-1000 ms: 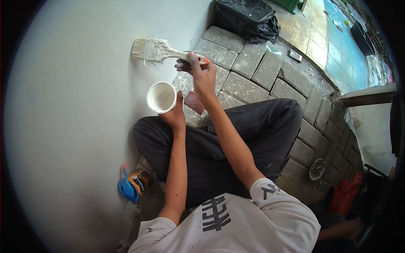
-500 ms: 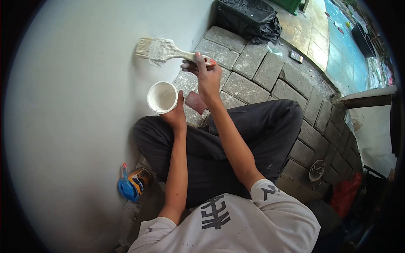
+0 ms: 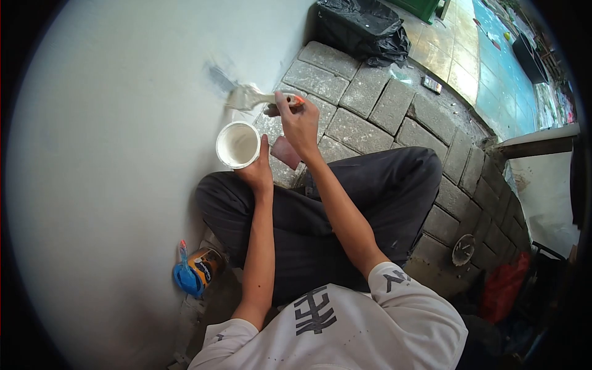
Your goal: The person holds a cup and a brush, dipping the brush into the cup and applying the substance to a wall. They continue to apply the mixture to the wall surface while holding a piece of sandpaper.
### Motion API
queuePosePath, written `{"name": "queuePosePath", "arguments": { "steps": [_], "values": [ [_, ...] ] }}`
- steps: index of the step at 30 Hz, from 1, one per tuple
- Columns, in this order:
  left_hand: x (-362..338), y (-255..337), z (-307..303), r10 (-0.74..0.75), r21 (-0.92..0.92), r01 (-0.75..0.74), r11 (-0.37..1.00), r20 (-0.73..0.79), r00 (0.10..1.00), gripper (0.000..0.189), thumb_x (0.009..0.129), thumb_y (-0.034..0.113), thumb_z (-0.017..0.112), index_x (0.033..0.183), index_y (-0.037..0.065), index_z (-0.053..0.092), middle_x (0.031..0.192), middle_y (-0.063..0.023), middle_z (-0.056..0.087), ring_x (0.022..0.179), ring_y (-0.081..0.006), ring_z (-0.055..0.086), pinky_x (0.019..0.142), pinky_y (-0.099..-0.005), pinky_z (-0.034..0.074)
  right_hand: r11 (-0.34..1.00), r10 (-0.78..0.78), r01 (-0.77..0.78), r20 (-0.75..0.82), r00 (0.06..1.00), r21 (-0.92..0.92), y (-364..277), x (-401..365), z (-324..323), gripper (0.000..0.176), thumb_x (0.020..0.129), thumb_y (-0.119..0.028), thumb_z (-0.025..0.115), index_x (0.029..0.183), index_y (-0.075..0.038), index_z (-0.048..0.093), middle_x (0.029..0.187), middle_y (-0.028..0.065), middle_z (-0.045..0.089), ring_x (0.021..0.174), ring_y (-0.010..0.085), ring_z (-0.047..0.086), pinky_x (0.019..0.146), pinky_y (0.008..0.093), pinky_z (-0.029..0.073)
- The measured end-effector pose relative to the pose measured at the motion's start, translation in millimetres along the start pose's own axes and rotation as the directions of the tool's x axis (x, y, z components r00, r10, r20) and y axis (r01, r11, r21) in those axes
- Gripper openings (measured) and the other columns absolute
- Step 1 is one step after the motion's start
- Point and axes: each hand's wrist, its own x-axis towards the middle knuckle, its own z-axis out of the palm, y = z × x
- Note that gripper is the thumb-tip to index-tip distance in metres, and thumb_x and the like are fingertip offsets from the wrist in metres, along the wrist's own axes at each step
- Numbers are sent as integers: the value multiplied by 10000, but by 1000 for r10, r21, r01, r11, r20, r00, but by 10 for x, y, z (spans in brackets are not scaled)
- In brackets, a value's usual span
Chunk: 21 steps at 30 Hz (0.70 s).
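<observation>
My right hand [image 3: 300, 120] grips the handle of a wide paintbrush [image 3: 250, 97] coated in white paint. Its bristles press against the white wall [image 3: 111, 154] just above the paving stones, blurred by motion. A greyish patch [image 3: 217, 77] shows on the wall up and left of the brush. My left hand [image 3: 256, 168] holds a small white cup of paint [image 3: 237, 144] upright, just below the brush and close to the wall. I sit on the ground with dark trousers, knees toward the wall.
A paint can with a blue lid [image 3: 194, 271] stands at the wall's foot by my left side. Grey paving stones [image 3: 370, 105] cover the ground. A black plastic bag [image 3: 362, 28] lies beyond them, a small round lid [image 3: 463, 248] to my right.
The brush has swept down and right along the wall toward the cup, and a greyish patch now shows where it was. The cup hand has stayed still.
</observation>
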Motion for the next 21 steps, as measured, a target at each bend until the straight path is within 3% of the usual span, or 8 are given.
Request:
{"name": "queuePosePath", "arguments": {
  "steps": [3,6,11,13,14,17,20,21],
  "values": [
    [-8,-30,-11,22,36,-22,999,-7,1000,594,772,47,887,1273,-57,587,1243,-144,662,1125,-240,631,1021,-394,469,862,89,-105,54,995,496,-196,19,59,309,1026,-208,629,1042,99,662,883,180,733,748,243,747,733,363,638],
    [-20,15,-15,-14,16,14,1000,-1,1000,591,770,49,890,1268,-56,589,1239,-145,662,1122,-239,631,1020,-394,469,779,150,-144,41,988,610,-41,82,82,302,1025,-206,630,1056,94,648,915,192,729,757,261,749,743,380,644],
    [4,1,-6,-42,-35,43,998,25,999,565,780,64,883,1254,-49,596,1210,-134,675,1087,-224,645,983,-381,492,857,213,-186,-2,977,480,1004,94,-33,311,1021,-215,635,1032,94,661,903,185,737,745,249,747,739,371,637],
    [-3,-16,-6,-38,-7,38,999,27,999,549,786,72,879,1245,-45,600,1181,-128,685,1058,-217,655,958,-373,507,980,160,-171,-110,981,-104,1297,43,-199,292,1010,-191,644,968,94,693,859,154,747,728,207,744,694,326,611],
    [22,-3,6,-32,-8,32,999,25,999,549,786,72,879,1245,-45,600,1181,-128,685,1058,-217,655,958,-373,507,981,156,-166,-108,982,-99,1077,36,-150,292,1010,-191,644,968,94,693,859,154,747,728,207,744,694,326,611],
    [-7,-41,8,-37,-28,38,999,13,999,553,781,71,881,1242,-45,599,1173,-126,685,1056,-217,655,958,-369,507,976,57,-38,-82,995,214,371,26,58,286,998,-181,657,916,86,720,820,132,749,725,173,741,674,288,578],
    [-11,-137,-6,12,-8,-11,1000,59,998,563,774,74,887,1242,-46,597,1180,-124,680,1071,-214,649,965,-368,502,997,-68,69,-30,997,36,-418,53,122,290,1009,-184,643,993,100,700,841,150,747,763,205,751,720,306,603],
    [12,-3,31,-47,-50,47,998,10,999,533,775,61,878,1222,-39,605,1146,-117,688,1051,-215,654,961,-365,503,976,-50,54,-27,998,211,-497,113,146,300,1014,-189,638,1016,107,685,851,162,741,779,225,754,735,320,615]
  ]
}}
